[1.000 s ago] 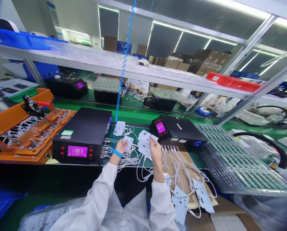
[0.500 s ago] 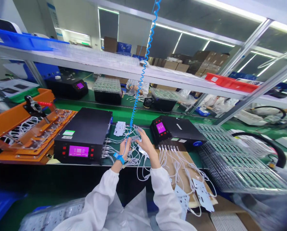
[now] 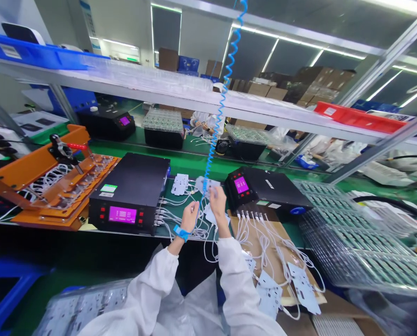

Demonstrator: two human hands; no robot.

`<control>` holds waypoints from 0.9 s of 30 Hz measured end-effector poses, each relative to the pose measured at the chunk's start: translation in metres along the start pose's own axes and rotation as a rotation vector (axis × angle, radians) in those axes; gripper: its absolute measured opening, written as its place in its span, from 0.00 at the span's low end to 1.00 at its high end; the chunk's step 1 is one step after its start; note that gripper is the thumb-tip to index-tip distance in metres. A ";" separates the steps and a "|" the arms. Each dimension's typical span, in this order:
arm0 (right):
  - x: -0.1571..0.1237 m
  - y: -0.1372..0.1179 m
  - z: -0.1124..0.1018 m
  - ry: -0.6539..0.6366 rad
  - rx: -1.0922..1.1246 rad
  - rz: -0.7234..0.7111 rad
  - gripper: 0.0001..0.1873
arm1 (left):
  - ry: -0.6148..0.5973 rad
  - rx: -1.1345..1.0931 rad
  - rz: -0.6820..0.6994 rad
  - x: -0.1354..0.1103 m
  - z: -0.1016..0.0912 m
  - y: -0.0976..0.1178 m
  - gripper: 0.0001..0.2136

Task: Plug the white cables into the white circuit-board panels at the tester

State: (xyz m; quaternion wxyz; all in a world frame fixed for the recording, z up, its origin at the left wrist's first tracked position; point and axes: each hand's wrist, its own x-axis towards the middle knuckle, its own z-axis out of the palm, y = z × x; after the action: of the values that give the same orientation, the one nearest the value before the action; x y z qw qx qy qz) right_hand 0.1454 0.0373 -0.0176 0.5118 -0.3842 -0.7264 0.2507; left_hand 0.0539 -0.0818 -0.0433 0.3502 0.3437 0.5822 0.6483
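Note:
My right hand [image 3: 218, 201] is raised over the green bench between two black testers and is closed on a small white circuit board [image 3: 208, 184]. My left hand [image 3: 190, 216], with a blue wrist strap [image 3: 181, 232] and its coiled blue cord [image 3: 219, 107], hovers beside it over a tangle of white cables [image 3: 180, 219]; its fingers are curled, and what they hold is hidden. More white boards [image 3: 179, 183] lie on the bench behind my hands.
A black tester with a pink display [image 3: 131, 193] stands left, another [image 3: 264, 189] right. An orange clamp fixture [image 3: 51, 182] is far left. Cabled boards lie on cardboard [image 3: 257, 238]. Clear trays [image 3: 348, 233] fill the right. Other people work across the line.
My right hand lifted the fanned white boards from the bench and brought one up to the left, toward my left hand. The view shifted slightly right.

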 end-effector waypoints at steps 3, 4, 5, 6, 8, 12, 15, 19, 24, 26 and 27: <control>0.015 0.005 -0.016 0.215 0.057 0.201 0.22 | 0.025 0.104 0.047 -0.003 0.000 0.000 0.23; 0.017 0.006 -0.020 0.235 0.098 0.256 0.25 | 0.032 0.141 0.062 -0.001 0.001 0.000 0.21; 0.018 0.006 -0.023 0.241 0.149 0.302 0.27 | 0.031 0.178 0.076 0.002 0.002 0.000 0.19; 0.017 0.005 -0.025 0.246 0.210 0.341 0.28 | 0.022 0.215 0.091 0.007 0.004 0.001 0.17; 0.012 0.005 -0.025 0.260 0.358 0.408 0.28 | -0.015 0.284 0.122 0.014 0.007 0.004 0.13; 0.004 0.007 -0.024 0.216 0.718 0.595 0.24 | -0.081 0.403 0.174 0.016 0.008 0.011 0.13; 0.001 0.012 -0.023 0.182 0.876 0.733 0.21 | -0.133 0.481 0.199 0.010 0.007 0.016 0.10; -0.004 0.015 -0.017 0.145 0.877 0.784 0.19 | -0.165 0.567 0.201 0.004 0.006 0.018 0.10; -0.003 0.012 -0.008 0.209 0.822 0.838 0.15 | -0.166 0.636 0.202 0.002 0.005 0.016 0.13; 0.001 0.012 -0.004 0.186 0.806 0.884 0.13 | -0.162 0.643 0.200 0.002 0.007 0.015 0.14; 0.003 0.012 -0.003 0.166 0.797 0.903 0.13 | -0.157 0.643 0.197 0.002 0.008 0.014 0.14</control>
State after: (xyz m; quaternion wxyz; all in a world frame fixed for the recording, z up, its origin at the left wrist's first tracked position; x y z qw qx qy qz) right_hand 0.1511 0.0465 -0.0244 0.5144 -0.4515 -0.2996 0.6647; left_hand 0.0587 -0.0770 -0.0285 0.2035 0.5400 0.6919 0.4339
